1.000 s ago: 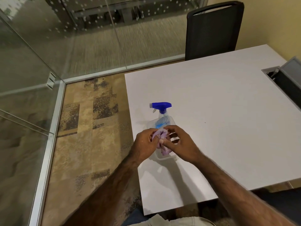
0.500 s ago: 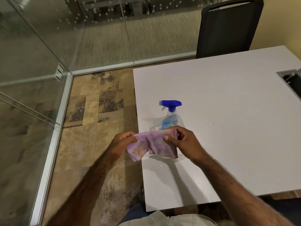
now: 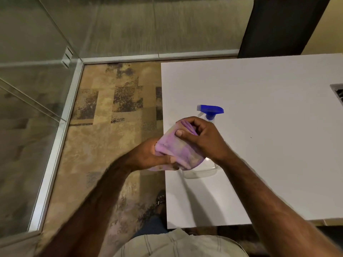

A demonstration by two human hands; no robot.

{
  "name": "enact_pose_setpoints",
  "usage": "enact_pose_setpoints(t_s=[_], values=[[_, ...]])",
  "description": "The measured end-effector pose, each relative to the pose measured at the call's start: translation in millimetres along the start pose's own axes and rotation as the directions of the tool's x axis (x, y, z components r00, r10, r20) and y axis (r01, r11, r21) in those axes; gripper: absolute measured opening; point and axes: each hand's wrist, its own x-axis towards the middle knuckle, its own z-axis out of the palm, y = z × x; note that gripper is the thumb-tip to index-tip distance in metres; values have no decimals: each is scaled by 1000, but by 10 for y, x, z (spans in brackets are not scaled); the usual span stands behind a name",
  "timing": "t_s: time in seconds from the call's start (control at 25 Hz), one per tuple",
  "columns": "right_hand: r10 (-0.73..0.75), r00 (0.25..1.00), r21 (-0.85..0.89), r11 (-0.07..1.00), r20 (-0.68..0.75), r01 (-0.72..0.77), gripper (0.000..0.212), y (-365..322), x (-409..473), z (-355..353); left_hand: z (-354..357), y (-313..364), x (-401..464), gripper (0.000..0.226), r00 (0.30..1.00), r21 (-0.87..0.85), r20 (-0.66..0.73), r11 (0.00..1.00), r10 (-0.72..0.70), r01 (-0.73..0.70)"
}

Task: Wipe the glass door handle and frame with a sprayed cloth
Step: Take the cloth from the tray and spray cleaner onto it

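Observation:
A purple cloth (image 3: 178,151) with yellowish stains is folded between both hands above the left edge of the white table (image 3: 269,108). My left hand (image 3: 148,156) grips its lower end from underneath. My right hand (image 3: 202,138) pinches its upper end, thumb on top. Behind the cloth stands a clear spray bottle (image 3: 204,169) with a blue trigger head (image 3: 210,110), mostly hidden by my hands. A glass wall with an aluminium frame (image 3: 61,130) runs along the left. No door handle is in view.
Patterned brown carpet (image 3: 111,127) covers the floor between the glass wall and the table. A dark chair (image 3: 282,25) stands at the table's far side. A cable opening (image 3: 337,93) sits at the table's right edge. My shoe (image 3: 160,199) shows under the table's edge.
The cloth was bunched, then stretched out between both hands, and is now folded together again. The camera has tilted down and closer.

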Motion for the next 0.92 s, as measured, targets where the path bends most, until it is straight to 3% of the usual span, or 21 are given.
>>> enact_pose_setpoints(t_s=[0.12,0.28,0.4,0.48,0.64,0.8,0.92], values=[[28,961,-57,997,-277,-46,20,113,-2,9,5,-85,6,19,993,-77,-102,996,-51,43],[102,762,-42,985,-640,-167,33,378,-157,-167,-5,-275,16,25,972,-329,-206,943,-116,42],[103,653,-85,965,-750,-249,59,506,-155,-299,-48,-406,58,25,958,-453,-227,890,-176,56],[99,708,-115,962,-699,-248,65,548,-32,-385,-90,-479,82,26,952,-544,-218,837,-214,63],[144,878,-127,966,-456,-224,80,523,348,-553,-221,-557,99,39,941,-675,-210,736,-264,55],[96,943,-181,970,-318,-160,52,484,603,-638,-327,-511,97,47,946,-789,-185,614,-266,18],[84,963,-160,979,-255,-128,31,471,625,-601,-369,-445,102,48,948,-814,-172,581,-267,15]])
